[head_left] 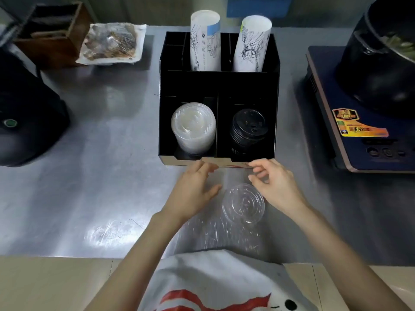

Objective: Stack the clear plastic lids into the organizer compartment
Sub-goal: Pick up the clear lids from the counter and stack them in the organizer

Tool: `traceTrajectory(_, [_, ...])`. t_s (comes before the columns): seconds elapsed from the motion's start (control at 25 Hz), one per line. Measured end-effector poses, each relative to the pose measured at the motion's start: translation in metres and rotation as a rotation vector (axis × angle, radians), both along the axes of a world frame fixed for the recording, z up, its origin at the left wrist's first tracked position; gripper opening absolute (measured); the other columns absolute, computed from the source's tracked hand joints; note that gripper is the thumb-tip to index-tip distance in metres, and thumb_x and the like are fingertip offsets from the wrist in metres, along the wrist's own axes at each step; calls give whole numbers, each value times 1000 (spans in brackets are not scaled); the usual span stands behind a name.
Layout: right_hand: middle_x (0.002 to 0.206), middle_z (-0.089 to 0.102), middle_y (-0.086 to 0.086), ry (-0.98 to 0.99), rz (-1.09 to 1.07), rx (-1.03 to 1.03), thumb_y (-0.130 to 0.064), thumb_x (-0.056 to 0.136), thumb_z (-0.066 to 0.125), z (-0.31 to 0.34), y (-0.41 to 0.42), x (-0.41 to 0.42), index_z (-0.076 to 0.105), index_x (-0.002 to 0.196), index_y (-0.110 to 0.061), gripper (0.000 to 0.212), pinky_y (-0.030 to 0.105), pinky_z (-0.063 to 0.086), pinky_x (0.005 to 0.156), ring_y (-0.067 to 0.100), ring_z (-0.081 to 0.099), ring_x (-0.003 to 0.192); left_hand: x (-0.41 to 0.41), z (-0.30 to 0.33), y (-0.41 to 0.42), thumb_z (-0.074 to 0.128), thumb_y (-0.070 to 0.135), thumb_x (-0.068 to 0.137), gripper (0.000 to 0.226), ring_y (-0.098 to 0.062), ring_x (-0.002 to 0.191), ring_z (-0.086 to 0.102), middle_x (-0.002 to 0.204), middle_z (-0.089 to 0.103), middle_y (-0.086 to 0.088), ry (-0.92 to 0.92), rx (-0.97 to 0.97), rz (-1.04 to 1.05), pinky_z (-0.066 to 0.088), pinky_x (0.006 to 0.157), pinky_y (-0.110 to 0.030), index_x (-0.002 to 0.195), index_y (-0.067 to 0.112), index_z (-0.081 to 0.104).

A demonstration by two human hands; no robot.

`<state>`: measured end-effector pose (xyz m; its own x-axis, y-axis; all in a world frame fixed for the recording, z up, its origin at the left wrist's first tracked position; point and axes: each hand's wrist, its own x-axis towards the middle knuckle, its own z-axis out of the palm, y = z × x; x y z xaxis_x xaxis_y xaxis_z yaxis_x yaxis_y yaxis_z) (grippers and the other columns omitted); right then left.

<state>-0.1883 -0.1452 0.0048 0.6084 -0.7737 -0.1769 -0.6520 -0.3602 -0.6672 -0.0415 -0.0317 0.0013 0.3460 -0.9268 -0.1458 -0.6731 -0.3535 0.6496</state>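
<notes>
A black organizer (164,122) stands on the steel counter. Its front left compartment holds a tall stack of clear plastic lids (193,126); the front right one holds black lids (247,129). A short stack of clear lids (243,203) lies on the counter in front, on a crinkled clear plastic sleeve (224,236). My left hand (195,189) hovers just left of it with fingers apart, holding nothing. My right hand (276,185) hovers at its upper right, fingers loosely curled and empty.
Two rolls of printed paper cups (205,41) stand in the organizer's rear slots. An induction cooker (359,135) with a black pot (381,59) is at right. A dark appliance (27,122) sits at left, with a wooden box (54,34) and wrapped food tray (112,43) behind.
</notes>
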Motion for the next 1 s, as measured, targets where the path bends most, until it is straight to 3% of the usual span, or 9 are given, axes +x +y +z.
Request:
traceTrajectory(0.28, [128,34,4,306,188,156,-36,76,67,-14,8,-23,26,136,-26,74,38,35,103,21,36,125,-27,-26,0,62,38,78,66,-27,119,38,129,40,-9,-120,214,-124,32,99,-36,131,16,30])
traceTrajectory(0.52, [131,22,9,413,303,81,-43,69,70,-25,20,-27,3,142,-20,102,35,24,110,23,22,126,-35,-39,3,65,48,71,93,-26,119,31,131,33,-9,-177,276,-212,31,99,-36,138,18,9])
traceTrajectory(0.84, [128,26,10,396,240,46,-35,67,75,-27,22,-26,15,137,-16,94,36,26,109,25,25,125,-36,-44,3,66,42,72,81,-27,116,32,128,35,-10,-197,222,-220,31,98,-36,134,17,20])
traceTrajectory(1.0, [124,36,9,258,123,65,-22,71,73,-28,24,-23,26,130,-19,75,36,39,99,26,44,117,-37,-44,6,64,37,76,78,-27,115,33,127,37,-9,-175,190,-201,31,96,-34,135,18,17])
